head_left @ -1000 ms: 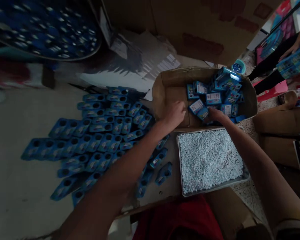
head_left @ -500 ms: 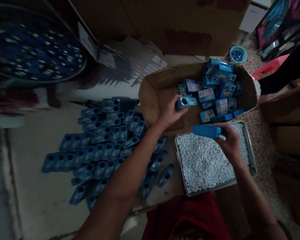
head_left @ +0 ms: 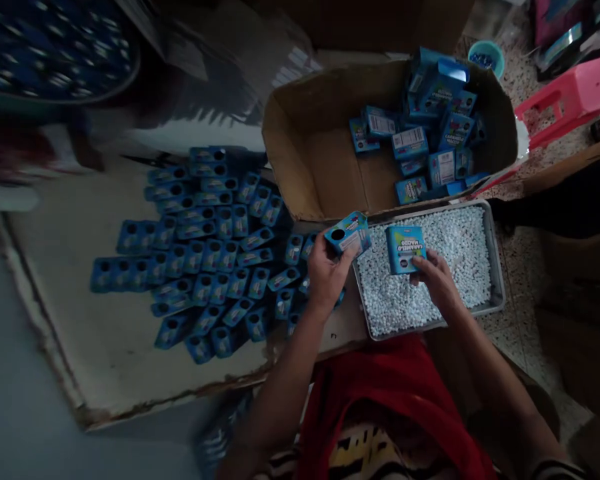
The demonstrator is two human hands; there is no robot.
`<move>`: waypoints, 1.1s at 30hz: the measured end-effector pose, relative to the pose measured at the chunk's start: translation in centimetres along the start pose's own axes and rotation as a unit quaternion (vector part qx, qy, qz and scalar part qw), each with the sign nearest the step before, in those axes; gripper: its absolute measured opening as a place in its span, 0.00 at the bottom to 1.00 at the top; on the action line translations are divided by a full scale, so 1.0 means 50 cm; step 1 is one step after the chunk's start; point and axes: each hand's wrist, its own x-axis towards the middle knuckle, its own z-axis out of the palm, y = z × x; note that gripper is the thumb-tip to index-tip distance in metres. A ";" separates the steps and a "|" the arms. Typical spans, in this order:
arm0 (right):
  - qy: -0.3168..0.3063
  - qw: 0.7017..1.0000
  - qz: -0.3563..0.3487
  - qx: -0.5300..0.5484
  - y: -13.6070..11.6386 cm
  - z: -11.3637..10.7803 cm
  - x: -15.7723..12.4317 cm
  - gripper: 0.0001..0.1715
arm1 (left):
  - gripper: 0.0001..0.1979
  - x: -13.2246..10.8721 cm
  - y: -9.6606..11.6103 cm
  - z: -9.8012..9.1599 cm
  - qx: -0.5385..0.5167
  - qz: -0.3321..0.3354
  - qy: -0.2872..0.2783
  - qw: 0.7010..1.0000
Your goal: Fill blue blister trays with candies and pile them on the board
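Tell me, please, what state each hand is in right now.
Left hand: closed, holding a blue box.
Right hand: closed, holding another blue box.

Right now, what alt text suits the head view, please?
The left hand holds a blue box; the right hand holds another box over a tray of pale pellets. More boxes lie on the table and in a cardboard carton.

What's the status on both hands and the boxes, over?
Left hand: holding blue box. Right hand: holding another blue box above tray of white pellets. Carton just beyond, more boxes inside.
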 end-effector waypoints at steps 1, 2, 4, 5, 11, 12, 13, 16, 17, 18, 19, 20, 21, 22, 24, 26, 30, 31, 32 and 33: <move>0.007 0.999 0.028 0.026 0.003 -0.002 0.001 0.23 | 0.23 -0.004 -0.012 0.006 0.005 0.001 -0.005 1.000; 0.018 0.997 0.057 0.051 0.005 -0.004 0.003 0.22 | 0.23 -0.008 -0.022 0.012 0.014 0.006 -0.013 1.000; 0.035 0.989 0.118 0.083 0.005 -0.008 0.010 0.26 | 0.24 -0.020 -0.037 0.023 0.045 0.028 -0.028 0.998; 0.037 0.984 0.149 0.088 0.004 -0.010 0.013 0.29 | 0.24 -0.027 -0.042 0.029 0.061 0.043 -0.032 0.997; 0.061 0.972 0.227 0.006 0.014 -0.022 0.016 0.11 | 0.20 -0.048 -0.035 0.046 0.108 0.131 -0.073 0.983; 0.056 0.971 0.230 -0.018 0.017 -0.022 0.015 0.09 | 0.20 -0.050 -0.030 0.046 0.108 0.138 -0.095 0.980; 0.048 0.970 0.233 -0.037 0.021 -0.021 0.013 0.09 | 0.20 -0.052 -0.025 0.045 0.106 0.143 -0.121 0.977; 0.030 0.967 0.247 -0.054 0.030 -0.014 0.011 0.16 | 0.21 -0.066 -0.012 0.043 0.096 0.174 -0.235 0.951; 0.023 0.964 0.259 -0.050 0.033 -0.010 0.011 0.18 | 0.23 -0.073 -0.011 0.043 0.095 0.194 -0.272 0.938; 0.015 0.960 0.276 -0.043 0.035 -0.007 0.011 0.20 | 0.27 -0.080 -0.012 0.044 0.099 0.216 -0.301 0.924; 0.002 0.955 0.296 -0.033 0.037 -0.005 0.011 0.22 | 0.31 -0.087 -0.016 0.045 0.107 0.237 -0.323 0.910; -0.013 0.949 0.316 -0.021 0.037 -0.003 0.011 0.23 | 0.36 -0.092 -0.023 0.047 0.119 0.252 -0.334 0.900; -0.026 0.944 0.330 -0.007 0.038 -0.002 0.010 0.23 | 0.39 -0.097 -0.031 0.048 0.132 0.257 -0.332 0.898; -0.035 0.941 0.337 0.006 0.038 -0.003 0.008 0.23 | 0.41 -0.100 -0.042 0.050 0.144 0.249 -0.317 0.904; -0.043 0.942 0.331 0.028 0.038 -0.009 0.001 0.22 | 0.40 -0.104 -0.062 0.052 0.157 0.197 -0.258 0.933; -0.035 0.964 0.263 0.030 0.043 -0.017 -0.012 0.19 | 0.39 -0.109 -0.075 0.056 0.146 0.111 -0.185 0.965; -0.028 0.999 0.015 -0.017 0.084 -0.019 -0.051 0.36 | 0.34 -0.140 -0.060 0.085 0.016 -0.040 -0.103 0.994; -0.038 0.999 -0.006 -0.006 0.099 -0.016 -0.058 0.44 | 0.33 -0.154 -0.050 0.095 -0.022 -0.064 -0.084 0.994; -0.052 0.998 -0.006 0.018 0.114 -0.013 -0.064 0.48 | 0.32 -0.170 -0.040 0.104 -0.053 -0.086 -0.066 0.993; -0.062 0.997 0.006 0.052 0.129 -0.011 -0.067 0.46 | 0.32 -0.185 -0.032 0.110 -0.074 -0.104 -0.051 0.991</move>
